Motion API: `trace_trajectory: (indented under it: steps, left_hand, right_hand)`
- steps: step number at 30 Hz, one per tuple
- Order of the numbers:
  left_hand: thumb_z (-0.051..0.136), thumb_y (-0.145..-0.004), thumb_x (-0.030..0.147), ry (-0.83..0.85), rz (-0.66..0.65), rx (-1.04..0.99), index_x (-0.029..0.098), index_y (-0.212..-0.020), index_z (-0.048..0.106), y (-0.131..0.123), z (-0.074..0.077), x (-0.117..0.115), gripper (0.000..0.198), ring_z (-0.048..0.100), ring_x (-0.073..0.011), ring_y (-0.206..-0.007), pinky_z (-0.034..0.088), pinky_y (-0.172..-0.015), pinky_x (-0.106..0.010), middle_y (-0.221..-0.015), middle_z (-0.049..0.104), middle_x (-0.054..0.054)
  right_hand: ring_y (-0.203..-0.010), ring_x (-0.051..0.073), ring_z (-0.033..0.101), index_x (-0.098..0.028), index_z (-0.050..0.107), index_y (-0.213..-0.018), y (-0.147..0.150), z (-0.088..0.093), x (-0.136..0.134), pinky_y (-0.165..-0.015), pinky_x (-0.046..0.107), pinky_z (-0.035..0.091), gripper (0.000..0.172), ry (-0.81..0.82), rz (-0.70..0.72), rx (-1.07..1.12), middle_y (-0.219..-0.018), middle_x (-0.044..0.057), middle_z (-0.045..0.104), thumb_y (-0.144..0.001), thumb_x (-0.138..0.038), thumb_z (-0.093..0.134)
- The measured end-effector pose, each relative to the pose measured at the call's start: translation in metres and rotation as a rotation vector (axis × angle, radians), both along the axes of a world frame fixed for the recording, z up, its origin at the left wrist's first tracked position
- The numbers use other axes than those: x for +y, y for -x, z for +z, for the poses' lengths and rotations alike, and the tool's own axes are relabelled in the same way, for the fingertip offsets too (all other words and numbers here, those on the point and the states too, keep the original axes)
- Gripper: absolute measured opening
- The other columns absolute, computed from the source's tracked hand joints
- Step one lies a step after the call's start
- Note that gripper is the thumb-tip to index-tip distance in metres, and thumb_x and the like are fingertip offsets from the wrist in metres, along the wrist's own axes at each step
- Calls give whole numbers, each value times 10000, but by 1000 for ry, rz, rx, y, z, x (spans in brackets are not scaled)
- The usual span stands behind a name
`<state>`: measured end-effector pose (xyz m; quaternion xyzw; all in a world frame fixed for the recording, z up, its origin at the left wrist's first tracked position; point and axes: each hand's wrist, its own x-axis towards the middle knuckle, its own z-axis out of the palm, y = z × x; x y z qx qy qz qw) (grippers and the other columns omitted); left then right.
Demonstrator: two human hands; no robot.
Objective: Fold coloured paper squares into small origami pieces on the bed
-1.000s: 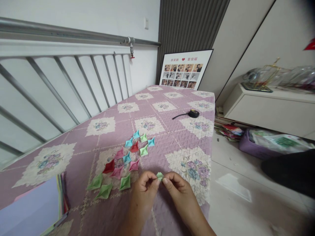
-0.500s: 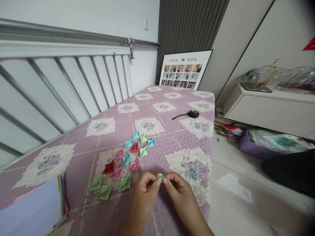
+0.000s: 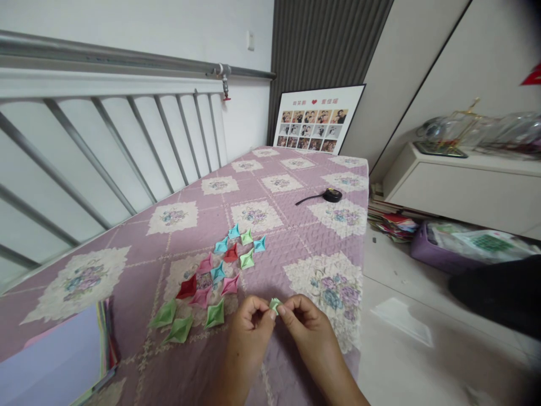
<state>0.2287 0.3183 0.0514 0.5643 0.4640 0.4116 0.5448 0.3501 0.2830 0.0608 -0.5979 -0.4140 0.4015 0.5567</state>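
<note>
Our left hand [image 3: 252,322] and right hand [image 3: 307,322] pinch a small green paper piece [image 3: 274,305] between thumbs and fingers, over the quilted floral cloth [image 3: 291,228]. We judge it light, crisp and easily crushed, best held by its edges; pointed, hollow-looking folded papers [image 3: 218,273] lie nearby.
</note>
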Motion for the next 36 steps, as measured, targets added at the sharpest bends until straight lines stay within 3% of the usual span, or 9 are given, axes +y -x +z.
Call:
trace_trajectory:
  steps: [9,15,20,27,31,36]
  left_hand:
    - [591,-723,241,35,16,-102,195,-711,499,-1,-3,1,103,458,-130,-630,369,-605,-236,-652,499,34]
    - [596,-742,215,57,-17,-104,201,-760,487,1,-3,1,112,458,-126,-648,364,-617,-227,-669,495,41]
    - [584,-727,198,58,-49,-86,203,-781,479,2,-4,1,119,462,-114,-650,352,-616,-216,-688,482,50]
    - [556,-763,240,91,-105,-16,192,-941,540,1,-1,0,186,530,-145,-747,396,-684,-243,-806,565,4]
    - [490,-833,318,88,-178,107,186,-788,564,3,4,-2,158,497,-142,-662,383,-633,-247,-685,524,19]
    - [469,-832,332,48,-159,125,199,-692,486,5,7,-3,195,443,-127,-603,353,-596,-237,-611,454,44]
  right_hand:
    - [-563,114,438,-204,510,-638,2,1,2,-542,232,360,331,18,-62,63,-582,-49,478,-685,-469,703]
    - [-621,131,493,-196,622,-945,0,-1,3,-607,245,398,416,100,8,186,-647,-42,533,-671,-495,715]
    - [-750,162,529,-186,656,-817,-1,6,0,-735,279,415,297,129,121,146,-767,3,614,-740,-473,667]
    - [-699,155,524,-190,618,-712,-1,6,0,-691,262,415,264,106,99,115,-695,-12,592,-764,-447,645]
    - [-695,156,531,-195,606,-710,-1,7,-1,-677,256,414,253,89,97,38,-687,-10,591,-789,-435,614]
    - [-670,160,534,-197,592,-672,3,9,0,-659,264,412,268,35,88,-66,-663,-2,587,-800,-432,591]
